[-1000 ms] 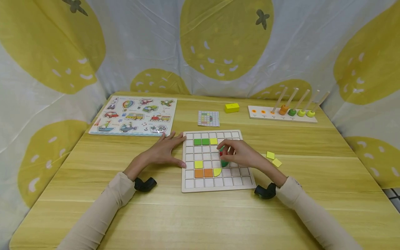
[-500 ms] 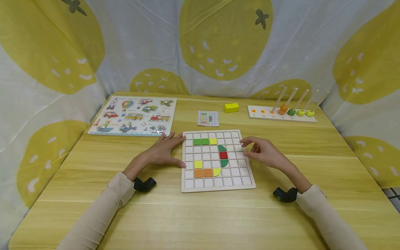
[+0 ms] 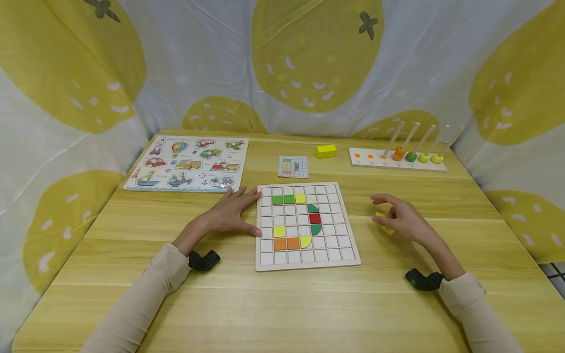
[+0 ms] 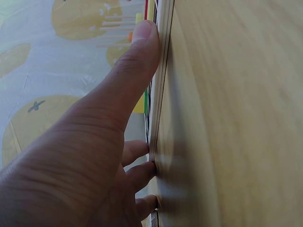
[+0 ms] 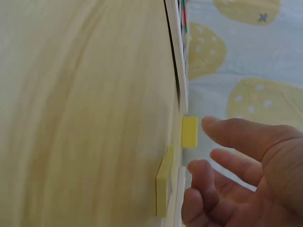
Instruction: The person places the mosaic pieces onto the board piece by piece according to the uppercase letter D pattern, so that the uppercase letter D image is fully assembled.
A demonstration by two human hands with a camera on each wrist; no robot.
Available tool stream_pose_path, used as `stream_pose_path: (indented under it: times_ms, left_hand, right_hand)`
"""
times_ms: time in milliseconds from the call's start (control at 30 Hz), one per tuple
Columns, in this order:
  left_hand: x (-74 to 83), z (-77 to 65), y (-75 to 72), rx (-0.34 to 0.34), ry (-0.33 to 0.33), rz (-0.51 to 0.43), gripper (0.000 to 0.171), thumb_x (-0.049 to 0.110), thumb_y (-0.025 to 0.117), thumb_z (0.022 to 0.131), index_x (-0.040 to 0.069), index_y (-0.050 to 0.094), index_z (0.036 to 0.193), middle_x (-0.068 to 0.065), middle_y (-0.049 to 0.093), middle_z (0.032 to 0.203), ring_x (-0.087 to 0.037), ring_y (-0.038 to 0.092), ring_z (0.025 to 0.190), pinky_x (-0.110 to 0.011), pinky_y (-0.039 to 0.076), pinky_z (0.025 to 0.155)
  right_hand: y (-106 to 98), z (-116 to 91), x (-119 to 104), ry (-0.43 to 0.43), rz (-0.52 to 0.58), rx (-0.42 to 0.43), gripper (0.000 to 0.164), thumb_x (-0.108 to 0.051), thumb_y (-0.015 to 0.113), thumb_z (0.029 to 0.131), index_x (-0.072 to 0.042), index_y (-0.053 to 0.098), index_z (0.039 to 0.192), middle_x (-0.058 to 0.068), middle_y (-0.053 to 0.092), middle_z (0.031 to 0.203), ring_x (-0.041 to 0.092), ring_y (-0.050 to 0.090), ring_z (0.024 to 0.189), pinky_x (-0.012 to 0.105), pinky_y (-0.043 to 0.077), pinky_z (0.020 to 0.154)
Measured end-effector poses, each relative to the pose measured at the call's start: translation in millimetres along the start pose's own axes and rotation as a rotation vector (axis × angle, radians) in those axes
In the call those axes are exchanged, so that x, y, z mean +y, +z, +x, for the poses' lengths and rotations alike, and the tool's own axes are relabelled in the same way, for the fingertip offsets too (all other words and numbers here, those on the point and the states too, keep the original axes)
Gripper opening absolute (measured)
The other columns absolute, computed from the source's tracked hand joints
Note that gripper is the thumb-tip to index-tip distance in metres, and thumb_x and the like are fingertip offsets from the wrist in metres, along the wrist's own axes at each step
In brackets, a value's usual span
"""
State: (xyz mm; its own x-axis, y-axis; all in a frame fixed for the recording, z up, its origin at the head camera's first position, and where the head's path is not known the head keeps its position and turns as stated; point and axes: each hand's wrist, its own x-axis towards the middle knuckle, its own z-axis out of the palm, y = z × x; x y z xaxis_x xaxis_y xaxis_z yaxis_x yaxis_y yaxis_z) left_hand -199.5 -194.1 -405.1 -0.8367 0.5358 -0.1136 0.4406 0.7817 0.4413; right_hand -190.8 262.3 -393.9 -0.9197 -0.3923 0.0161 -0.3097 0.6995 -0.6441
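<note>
My left hand (image 3: 230,214) rests along the left edge of the wooden grid board (image 3: 334,255), its fingers spread and the thumb (image 4: 143,34) lying on the rim. Green, yellow, orange and red tiles sit in some of the board's squares, among them a red square (image 3: 315,218) between two green rounded pieces. Right of the board, my right hand (image 3: 402,219) hovers at loose yellow tiles (image 3: 388,230), which it partly covers. Thumb and forefinger are parted with nothing between them. In the right wrist view the yellow tiles (image 5: 163,187) lie on the table just below the fingers.
A vehicle picture puzzle (image 3: 203,184) lies at the back left. Behind the board are a small pattern card (image 3: 293,167) and a yellow block (image 3: 325,151). A peg counting stand (image 3: 397,161) with coloured beads is at the back right.
My right hand has left the rounded green and red pieces on the board and moved right to the loose yellow tiles. The left hand has stayed at the board's edge.
</note>
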Motion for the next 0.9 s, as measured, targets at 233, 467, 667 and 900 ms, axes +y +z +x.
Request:
stream_pose_path:
  times_ms: [233, 467, 667, 900]
  left_hand:
    - [0.0, -0.2, -0.2, 0.003, 0.004, 0.000, 0.109, 0.069, 0.070, 0.069, 0.015, 0.027, 0.153, -0.008, 0.017, 0.159, -0.036, 0.003, 0.147, -0.056, -0.006, 0.115]
    - [-0.6, -0.1, 0.0, 0.007, 0.010, 0.000, 0.109, 0.069, 0.071, 0.069, 0.014, 0.027, 0.153, -0.009, 0.018, 0.159, -0.037, 0.003, 0.147, -0.057, -0.006, 0.115]
    - [-1.3, 0.8, 0.5, 0.012, 0.015, -0.005, 0.108, 0.069, 0.070, 0.070, 0.014, 0.027, 0.153, -0.010, 0.018, 0.159, -0.037, 0.003, 0.147, -0.057, -0.006, 0.115]
    - [1.3, 0.0, -0.9, 0.000, -0.002, -0.005, 0.109, 0.069, 0.071, 0.069, 0.015, 0.027, 0.153, -0.008, 0.017, 0.159, -0.035, 0.002, 0.147, -0.056, -0.007, 0.116]
  right_hand:
    - [-5, -7, 14, 0.035, -0.057, 0.024, 0.047, -0.014, 0.069, 0.088, 0.003, 0.054, 0.129, 0.024, 0.061, 0.116, 0.008, 0.039, 0.052, 0.023, 0.036, 0.044]
    - [-4, -8, 17, 0.046, -0.089, 0.024, 0.041, -0.016, 0.073, 0.086, 0.005, 0.061, 0.119, 0.023, 0.062, 0.110, 0.013, 0.047, 0.061, 0.024, 0.044, 0.049]
    - [-4, -7, 16, 0.067, -0.149, 0.018, 0.035, -0.017, 0.074, 0.084, 0.005, 0.065, 0.110, 0.018, 0.059, 0.101, 0.020, 0.048, 0.075, 0.028, 0.041, 0.060]
    - [-3, -6, 16, 0.091, -0.150, 0.011, 0.029, -0.015, 0.073, 0.085, 0.004, 0.065, 0.105, 0.015, 0.060, 0.095, 0.021, 0.049, 0.077, 0.030, 0.042, 0.063]
